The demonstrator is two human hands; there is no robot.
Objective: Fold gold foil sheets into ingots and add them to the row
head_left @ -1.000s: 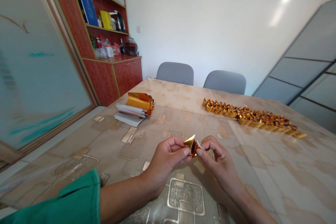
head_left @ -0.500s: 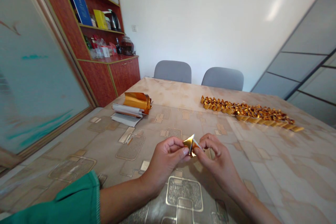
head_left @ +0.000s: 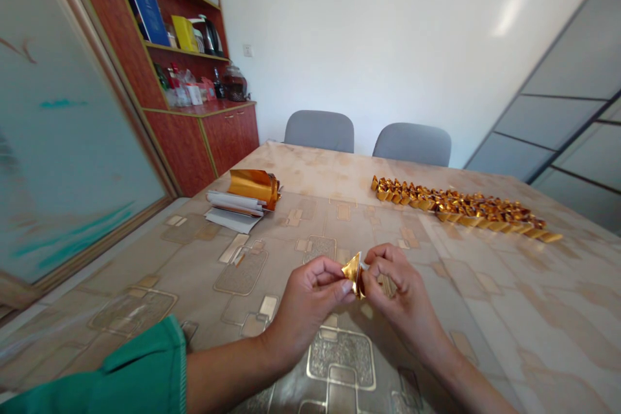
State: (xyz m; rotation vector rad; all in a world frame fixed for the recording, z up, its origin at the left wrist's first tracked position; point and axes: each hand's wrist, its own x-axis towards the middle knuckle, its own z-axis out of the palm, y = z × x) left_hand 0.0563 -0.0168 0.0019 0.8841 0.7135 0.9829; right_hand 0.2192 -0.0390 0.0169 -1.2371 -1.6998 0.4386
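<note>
Above the near part of the table, a small piece of gold foil paper, folded to a point at the top, is held between both hands. My left hand pinches its left side between thumb and fingers. My right hand grips the right side, its fingers curled and partly covering the paper. At the back left lies a stack of gold foil sheets, curled, with white-backed sheets beside it. Rows of folded gold paper pieces stand lined up at the right.
A patterned cover lies over the table. Two grey chairs stand at its far side against the white wall. On the left is a red-brown cabinet with a kettle and jars; a frosted glass door is nearer.
The right hand's fingers have closed in on the foil paper, and its right-hand flap is now folded in closer. The held piece has turned slightly and sits a little lower.
</note>
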